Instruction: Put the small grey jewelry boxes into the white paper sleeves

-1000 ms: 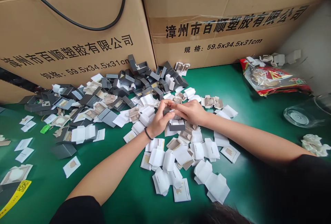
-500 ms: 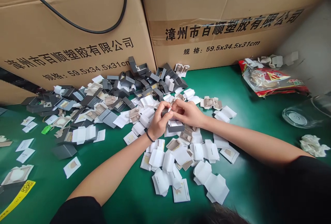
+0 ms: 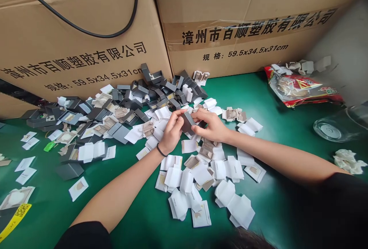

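Observation:
A small dark grey box (image 3: pixel 188 123) is held up between my two hands over the middle of the table, its lid looking closed. My left hand (image 3: pixel 171 133) grips its left side, with the thumb against it and a finger along the top edge. On the other side, the fingers and thumb of my right hand (image 3: pixel 212 125) press against the box. Underneath and nearer to me lie folded white paper cards (image 3: pixel 173 175) and brown-grey card inserts (image 3: pixel 207 150), loosely overlapping. What the box contains is hidden.
Behind my hands is a heap of dark grey boxes (image 3: pixel 169 91), many open, mixed with white papers. Large cartons (image 3: pixel 247 15) stand along the back. To the right are a red food bag (image 3: pixel 301 88), a clear glass jar (image 3: pixel 330 130) and crumpled tissue (image 3: pixel 349 161).
The grey box was open with white paper showing inside; now it looks closed and is turned, with its dark outer face showing. Both hands have shifted their grip around it.

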